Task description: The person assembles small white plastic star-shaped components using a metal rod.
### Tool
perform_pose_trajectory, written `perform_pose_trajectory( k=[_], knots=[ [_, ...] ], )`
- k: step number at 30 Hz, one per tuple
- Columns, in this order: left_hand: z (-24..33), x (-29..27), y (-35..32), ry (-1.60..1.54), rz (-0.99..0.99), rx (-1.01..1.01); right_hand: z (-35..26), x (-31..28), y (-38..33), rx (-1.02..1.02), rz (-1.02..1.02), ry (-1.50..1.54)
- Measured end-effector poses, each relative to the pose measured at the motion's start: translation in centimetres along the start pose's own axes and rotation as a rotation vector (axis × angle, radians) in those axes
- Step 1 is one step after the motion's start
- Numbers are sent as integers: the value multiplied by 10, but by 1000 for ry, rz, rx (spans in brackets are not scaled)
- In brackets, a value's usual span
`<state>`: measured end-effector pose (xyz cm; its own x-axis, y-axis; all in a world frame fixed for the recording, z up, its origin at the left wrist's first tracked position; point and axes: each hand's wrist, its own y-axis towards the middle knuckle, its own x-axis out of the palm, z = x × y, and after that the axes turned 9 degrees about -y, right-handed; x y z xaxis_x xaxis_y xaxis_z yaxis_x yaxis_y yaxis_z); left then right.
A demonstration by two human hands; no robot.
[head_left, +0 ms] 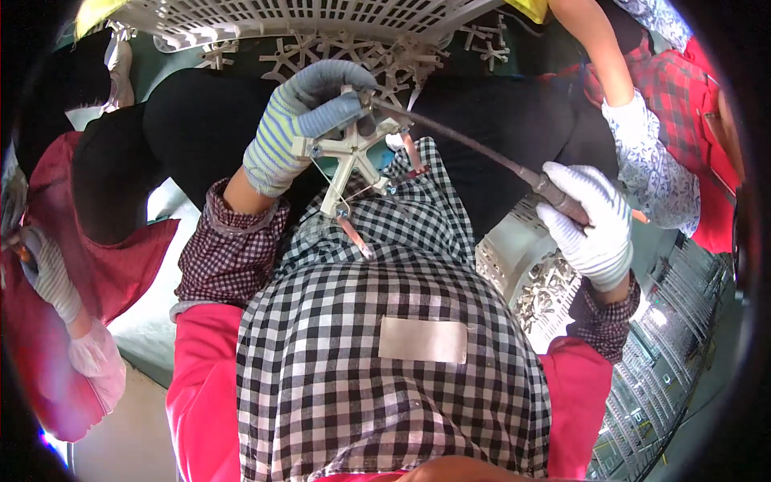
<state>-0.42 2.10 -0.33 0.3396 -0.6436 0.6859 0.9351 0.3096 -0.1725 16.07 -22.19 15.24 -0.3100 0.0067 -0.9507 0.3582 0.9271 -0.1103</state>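
Observation:
My left hand (305,112), in a striped knit glove, grips a white star-shaped plastic frame (353,154) by its upper arm, above my lap. Metal screws sit at the frame's arm ends, thin wire runs between some arms, and copper-coloured strips (353,238) hang from two of them. On the right, my right hand (590,225), also gloved, is closed around the handle of a long, thin, dark rod-like tool (474,143). Its far end reaches the frame's upper arm beside my left fingers; the exact contact is hidden there.
Many similar star frames (401,64) lie in front, beneath a white slotted basket (305,22). Another white basket (554,301) of small white parts stands at my right. A co-worker's gloved hand (52,273) is at far left; another's patterned sleeve (650,153) is close on the right.

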Motion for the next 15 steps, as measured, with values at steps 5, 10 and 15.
perform_pose_trajectory(
  k=[5, 10, 15],
  knots=[
    [-11, -3, -4, 40, -3, 17, -3, -17, -3, -47, 10, -197],
    [-19, -5, -7, -19, -6, -54, -5, -15, 1, 3, -45, -192],
    [-20, -1, -6, -27, -8, -37, -4, -17, 4, -32, -60, -254]
  ],
)
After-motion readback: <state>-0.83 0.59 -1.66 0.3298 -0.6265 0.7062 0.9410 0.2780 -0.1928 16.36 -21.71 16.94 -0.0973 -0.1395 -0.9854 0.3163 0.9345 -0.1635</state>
